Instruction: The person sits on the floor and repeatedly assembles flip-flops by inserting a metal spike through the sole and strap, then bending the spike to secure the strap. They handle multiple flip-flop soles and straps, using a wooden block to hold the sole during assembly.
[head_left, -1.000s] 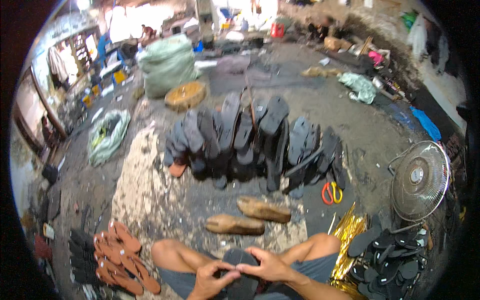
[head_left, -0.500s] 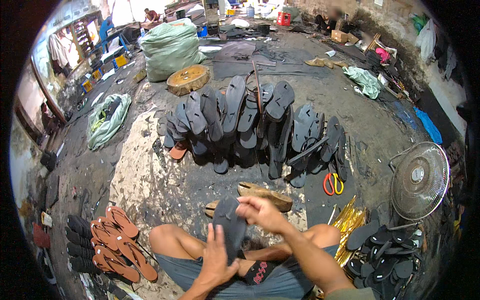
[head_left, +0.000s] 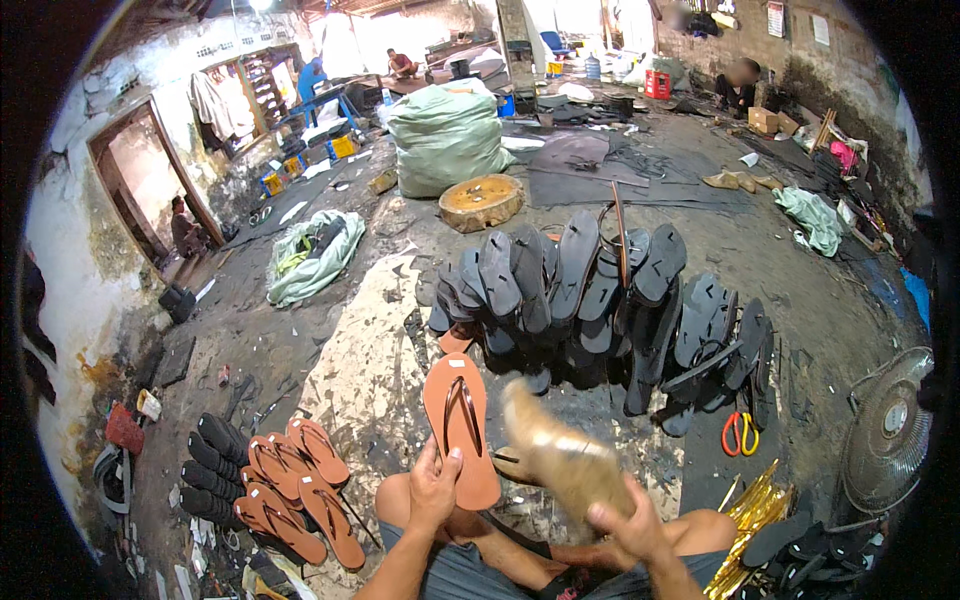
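Observation:
My left hand [head_left: 432,490] grips the heel of a brown flip-flop [head_left: 460,425] with a dark strap, held upright in front of my knees. My right hand [head_left: 628,522] holds a tan wooden foot-shaped form [head_left: 562,458], blurred by motion, just right of the sandal. Beyond them a large heap of black flip-flops [head_left: 600,300] leans on the concrete floor.
Rows of brown and black sandals [head_left: 285,485] lie at my lower left. Orange-handled scissors [head_left: 740,432] lie right of the heap, a floor fan [head_left: 890,430] and gold strips [head_left: 745,510] farther right. A round wooden block [head_left: 482,200] and green sack [head_left: 445,140] stand behind. People sit far off.
The sandal in my hands turned from its dark underside to its brown top. My right hand picked up the wooden form from the floor and swung it up beside the sandal.

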